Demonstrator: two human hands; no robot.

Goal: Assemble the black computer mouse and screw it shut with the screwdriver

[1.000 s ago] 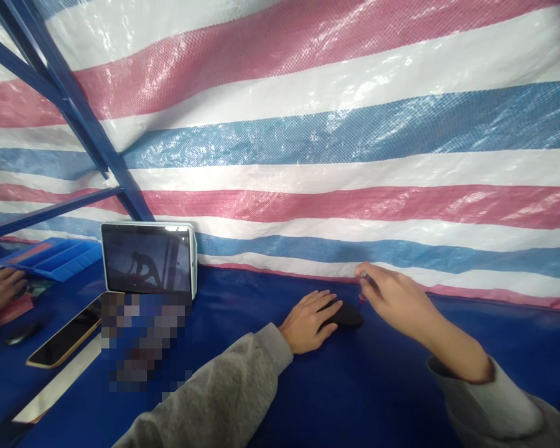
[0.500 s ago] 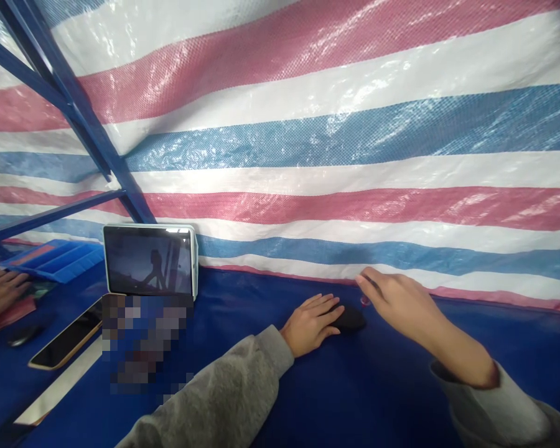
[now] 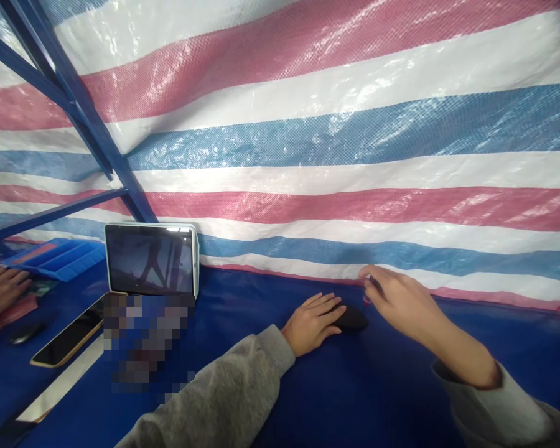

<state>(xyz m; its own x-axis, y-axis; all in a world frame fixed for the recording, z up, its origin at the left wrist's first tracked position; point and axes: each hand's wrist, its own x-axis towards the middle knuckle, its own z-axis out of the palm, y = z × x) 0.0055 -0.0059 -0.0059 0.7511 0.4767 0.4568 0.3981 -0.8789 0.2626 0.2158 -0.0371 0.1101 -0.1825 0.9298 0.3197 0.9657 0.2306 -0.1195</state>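
My left hand [image 3: 312, 323] lies flat on the blue table with its fingers stretched out. Its fingertips rest against the left side of a dark, rounded, flat object [image 3: 353, 318], whose kind I cannot make out. Just to the right, my right hand [image 3: 396, 300] is raised a little above the table. Its thumb and index finger pinch a small thing with a red end [image 3: 366, 300] that points down beside the dark object. Most of that small thing is hidden by the fingers.
A tablet [image 3: 152, 258] stands at the left behind a phone [image 3: 72, 330] and a pale strip [image 3: 63, 379]. Farther left are a blue compartment tray [image 3: 70, 260], a small dark object [image 3: 27, 333] and another person's hand [image 3: 2, 289]. A striped sheet [image 3: 336, 205] hangs behind the table.
The small red-ended thing shows slightly more clearly below my right fingers, which have shifted very little. My left hand has stayed in place. The picture on the tablet has changed.
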